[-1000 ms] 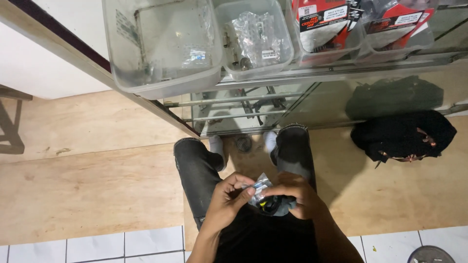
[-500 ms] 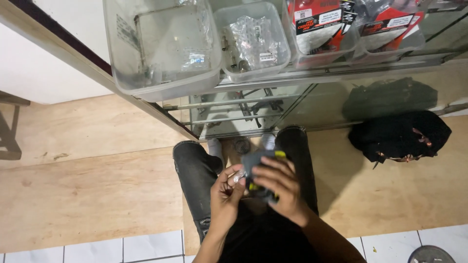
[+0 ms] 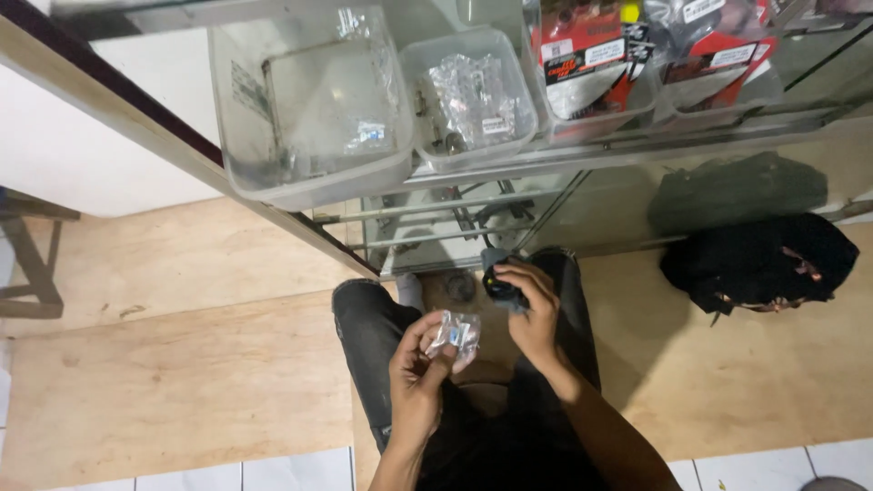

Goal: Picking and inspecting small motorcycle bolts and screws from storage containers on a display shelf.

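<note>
I stand over a wooden floor, looking down at my dark trousers. My left hand [image 3: 420, 377] pinches a small crumpled clear plastic bag [image 3: 456, 333] between thumb and fingers. My right hand [image 3: 530, 309] is raised a little further forward and grips a small black part with a yellow spot [image 3: 498, 284]. The two hands are apart, the bag to the left of the black part. Both are held below the edge of a glass shelf.
A glass shelf carries a large clear tub [image 3: 309, 105], a smaller clear tub of bagged parts [image 3: 468, 95] and tubs of red-and-black packages [image 3: 591, 59]. A black bag [image 3: 759, 264] lies on the floor at right. White tiles [image 3: 273, 473] border the wood. A wooden frame [image 3: 32, 264] stands at left.
A second ago both hands were together on the bag and black part. The right hand has since lifted forward with the black part, and the left hand keeps the plastic bag alone.
</note>
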